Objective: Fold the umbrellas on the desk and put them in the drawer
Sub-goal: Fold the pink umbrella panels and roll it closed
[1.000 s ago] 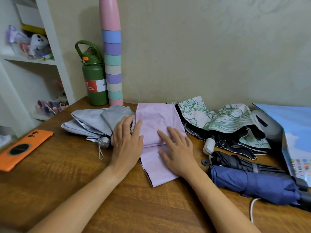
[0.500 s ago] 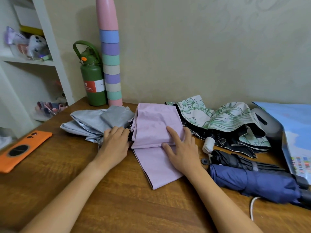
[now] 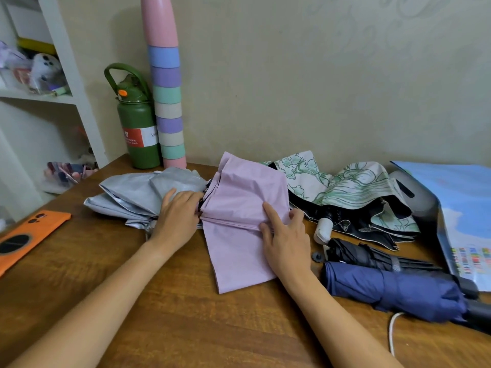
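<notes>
A pink umbrella (image 3: 239, 227) lies flattened at the middle of the wooden desk (image 3: 164, 322), its fabric folded over itself. My left hand (image 3: 178, 221) sits at its left edge with fingers curled into the fold. My right hand (image 3: 287, 243) pinches the fabric at its right edge between index finger and thumb. A loose grey umbrella (image 3: 132, 192) lies to the left, partly under my left hand. To the right a green-and-white floral umbrella (image 3: 348, 189) is spread out. A rolled black umbrella (image 3: 372, 257) and a rolled navy umbrella (image 3: 393, 290) lie in front of it. No drawer is in view.
An orange phone (image 3: 26, 235) lies at the desk's left edge. A green bottle (image 3: 138, 128) and a tall pastel stack (image 3: 167, 96) stand at the back wall. A blue printed board (image 3: 465, 208) leans at the right. White shelves (image 3: 66, 83) stand at the left, and a white cord (image 3: 392, 330) lies near the navy umbrella.
My left hand slid off the pink fabric to its left edge and curled there. My right hand moved right and pinched the fabric's edge. The top pink fold widened.
</notes>
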Available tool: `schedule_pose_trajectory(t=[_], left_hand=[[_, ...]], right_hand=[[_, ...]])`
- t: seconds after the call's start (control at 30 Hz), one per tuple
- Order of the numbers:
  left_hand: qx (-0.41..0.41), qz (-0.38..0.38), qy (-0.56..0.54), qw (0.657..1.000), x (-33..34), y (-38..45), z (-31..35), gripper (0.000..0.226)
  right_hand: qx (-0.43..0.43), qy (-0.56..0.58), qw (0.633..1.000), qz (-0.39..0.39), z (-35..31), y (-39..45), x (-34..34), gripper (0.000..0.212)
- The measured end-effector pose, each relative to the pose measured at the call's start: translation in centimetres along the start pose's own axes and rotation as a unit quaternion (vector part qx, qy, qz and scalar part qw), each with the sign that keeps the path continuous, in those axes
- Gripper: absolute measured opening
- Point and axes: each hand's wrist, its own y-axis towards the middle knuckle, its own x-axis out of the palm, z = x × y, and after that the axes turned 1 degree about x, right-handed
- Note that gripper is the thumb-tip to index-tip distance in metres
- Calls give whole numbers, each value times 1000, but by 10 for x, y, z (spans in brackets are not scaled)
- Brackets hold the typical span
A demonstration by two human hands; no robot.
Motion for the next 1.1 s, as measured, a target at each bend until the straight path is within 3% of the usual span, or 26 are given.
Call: schedule_pose_trajectory(t=[0.07, 0.13, 0.2, 0.27, 0.3, 0.37, 0.53, 0.6, 0.67, 0.8, 0.9, 1.03, 1.1], left_hand=[[-28, 35, -30, 999, -4, -7, 14, 59], [-53, 142, -53, 987, -16, -18, 33, 58], [53, 195, -85, 976, -24, -30, 48, 51], [214, 119, -94, 965, -19, -42, 56, 51], [257, 68, -82, 961, -13, -45, 57, 54], [252, -12, -50, 966, 0, -50, 52, 60], [187, -82, 1, 979, 6, -38, 36, 63], [172, -112, 7, 979, 8, -35, 35, 64], [166, -123, 18, 978, 11, -36, 35, 65], [155, -119, 51, 979, 12, -34, 35, 67], [157, -89, 26, 983, 13, -34, 35, 66], [189, 0, -181, 965, 1, -39, 47, 45], [196, -43, -277, 940, -8, -46, 54, 43]], right_hand=[[1, -1, 1000, 15, 3, 2, 1, 53], [1, -17, 1000, 22, 6, 4, 3, 61], [2, -19, 1000, 20, 8, 5, 4, 66], [3, 2, 1000, 23, 10, 7, 5, 69], [4, 16, 999, 29, 10, 8, 4, 70], [5, 26, 999, 46, 9, 7, 3, 70], [-33, 80, 990, 114, 10, 6, -11, 41], [-85, 102, 989, 66, 15, 5, -18, 22], [-129, 122, 983, -41, 21, 2, -24, 10], [-197, 71, 940, -270, 25, -6, -37, 61], [-213, 62, 897, -381, 21, -12, -46, 79], [-236, 68, 926, -287, 19, -11, -34, 50], [-238, 86, 940, -227, 16, -9, -31, 38]])
